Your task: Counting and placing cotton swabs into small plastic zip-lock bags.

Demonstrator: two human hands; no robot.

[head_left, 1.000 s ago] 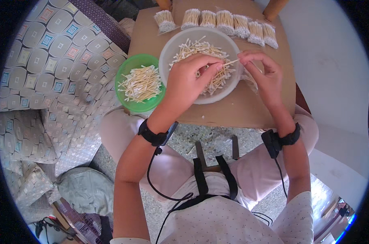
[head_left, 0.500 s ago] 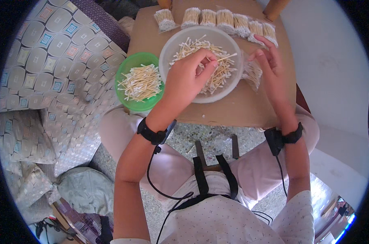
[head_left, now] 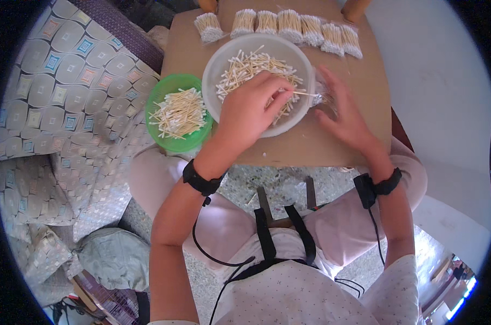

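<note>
Between the thumb and fingers of my left hand (head_left: 253, 105) a cotton swab (head_left: 305, 94) is pinched, pointing right past the bowl's rim. Its tip reaches a small clear plastic bag of swabs (head_left: 326, 99) beside the bowl. My right hand (head_left: 349, 116) curves round that bag, thumb and fingers spread apart; whether they press on it is hard to see. Below my left hand stands a translucent white bowl (head_left: 213, 57) of loose cotton swabs (head_left: 251, 67), partly covered by the hand. A green bowl (head_left: 154, 127) with more swabs (head_left: 179, 114) sits to its left.
Several filled swab bags (head_left: 290, 26) line the far side of the brown board (head_left: 316, 154). Wooden posts (head_left: 356, 10) rise behind them. Patterned fabric (head_left: 83, 108) lies on the left, and a pale wall (head_left: 435, 81) stands on the right. My knees flank the board's near edge.
My left hand has brought the swab lower, across to the bag. The right hand has come down and left from above the bag to surround it. The whole view has shifted slightly.
</note>
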